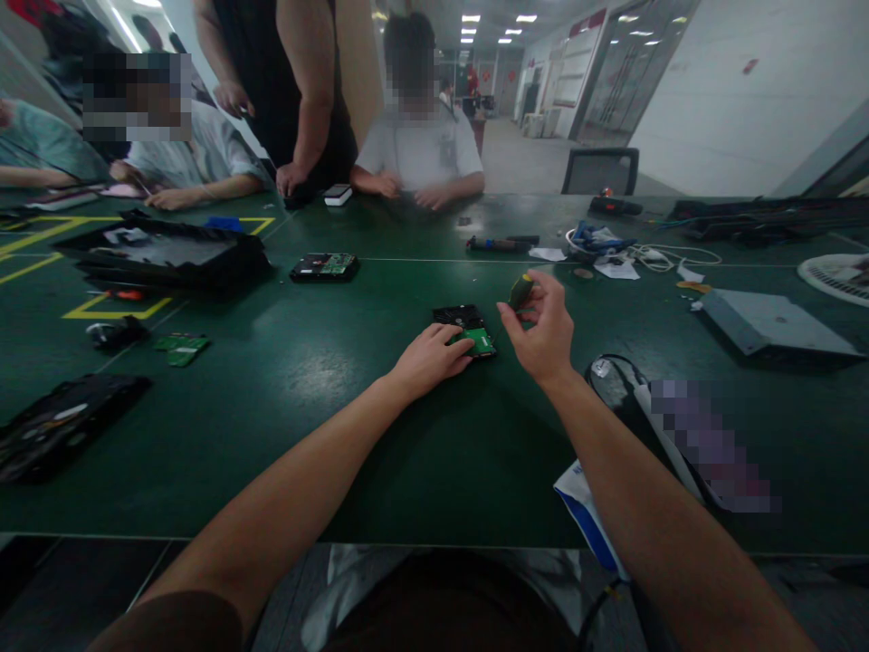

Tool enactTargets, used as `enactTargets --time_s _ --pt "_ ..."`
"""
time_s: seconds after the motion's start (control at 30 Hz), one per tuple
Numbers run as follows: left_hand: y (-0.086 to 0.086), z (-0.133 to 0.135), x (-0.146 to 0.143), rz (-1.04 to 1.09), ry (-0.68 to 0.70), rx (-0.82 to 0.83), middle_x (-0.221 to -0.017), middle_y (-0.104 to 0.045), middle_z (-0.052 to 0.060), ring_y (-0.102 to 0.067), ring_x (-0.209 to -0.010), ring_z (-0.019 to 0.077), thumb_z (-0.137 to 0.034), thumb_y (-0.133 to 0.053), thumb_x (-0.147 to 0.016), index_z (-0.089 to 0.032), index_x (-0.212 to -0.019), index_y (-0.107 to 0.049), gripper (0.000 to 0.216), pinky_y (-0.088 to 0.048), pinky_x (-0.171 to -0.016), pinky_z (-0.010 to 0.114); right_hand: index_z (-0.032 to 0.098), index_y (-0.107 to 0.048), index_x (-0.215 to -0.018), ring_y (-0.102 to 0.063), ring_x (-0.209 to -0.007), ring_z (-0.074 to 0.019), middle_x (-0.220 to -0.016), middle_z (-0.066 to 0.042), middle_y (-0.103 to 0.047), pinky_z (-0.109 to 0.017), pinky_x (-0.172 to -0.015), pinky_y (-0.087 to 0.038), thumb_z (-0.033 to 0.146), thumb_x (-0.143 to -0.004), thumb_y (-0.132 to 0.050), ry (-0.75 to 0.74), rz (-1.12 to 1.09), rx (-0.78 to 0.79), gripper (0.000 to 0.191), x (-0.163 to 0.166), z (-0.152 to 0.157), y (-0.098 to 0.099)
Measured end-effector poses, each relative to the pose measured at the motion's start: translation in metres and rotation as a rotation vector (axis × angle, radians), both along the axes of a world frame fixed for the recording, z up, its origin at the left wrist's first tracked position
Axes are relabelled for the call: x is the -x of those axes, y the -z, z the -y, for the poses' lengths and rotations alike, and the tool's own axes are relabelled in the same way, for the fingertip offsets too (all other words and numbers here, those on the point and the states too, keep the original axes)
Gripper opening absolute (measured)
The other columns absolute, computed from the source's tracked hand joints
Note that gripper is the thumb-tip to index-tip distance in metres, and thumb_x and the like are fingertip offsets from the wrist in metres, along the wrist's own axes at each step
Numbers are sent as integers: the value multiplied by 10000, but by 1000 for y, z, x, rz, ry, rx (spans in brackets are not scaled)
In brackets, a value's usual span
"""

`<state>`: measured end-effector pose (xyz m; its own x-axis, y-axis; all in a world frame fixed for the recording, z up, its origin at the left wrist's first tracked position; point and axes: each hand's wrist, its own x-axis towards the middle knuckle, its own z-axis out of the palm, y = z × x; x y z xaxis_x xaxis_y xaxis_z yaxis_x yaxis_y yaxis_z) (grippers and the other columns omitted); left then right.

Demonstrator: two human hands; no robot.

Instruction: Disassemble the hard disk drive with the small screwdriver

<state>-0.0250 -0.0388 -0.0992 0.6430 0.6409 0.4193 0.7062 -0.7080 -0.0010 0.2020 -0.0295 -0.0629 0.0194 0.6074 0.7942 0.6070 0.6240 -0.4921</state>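
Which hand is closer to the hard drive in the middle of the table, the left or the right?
Left. The left hand touches the hard drive; the right hand is raised just right of it, holding a screwdriver.

A hard disk drive point(462, 314) was laid flat on the green tabletop point(434, 453), its circuit-board side turned up. Its casing was seen to be black over the far portion, while the near portion was taken up by a bright green circuit board point(482, 342). The near left part of the drive was covered by the left hand point(434, 358). A screwdriver with a dark green handle point(521, 292), yellow at its top, was held in the right hand point(549, 330), tilted with its top leaned rightward. Whether the drive was touched by its tip could not be made out.
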Motion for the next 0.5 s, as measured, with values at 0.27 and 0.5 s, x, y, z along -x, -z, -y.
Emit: enactTargets --time_s 0.27,0.5 --pt "1 1 1 42 -2 39 -1334 -618 136 -561 -1256 309 -393 -569 -1020 -226 -1259 -698 319 -525 -1023 468 296 -428 -1452 -696 -913 -220 -1267 -108 -636 -377 -693 -667 327 -885 -699 -4 2 -1 629 0 -1 1" --pt "2 2 1 110 -27 80 -1334 -617 126 -559 -1253 307 -408 -610 -996 -224 -1314 -644 369 -512 -1049 488 298 -414 -1459 -695 -916 -222 -1260 -103 -641 -383 -699 -666 322 -891 -693 -12 2 10 633 -2 -2 3"
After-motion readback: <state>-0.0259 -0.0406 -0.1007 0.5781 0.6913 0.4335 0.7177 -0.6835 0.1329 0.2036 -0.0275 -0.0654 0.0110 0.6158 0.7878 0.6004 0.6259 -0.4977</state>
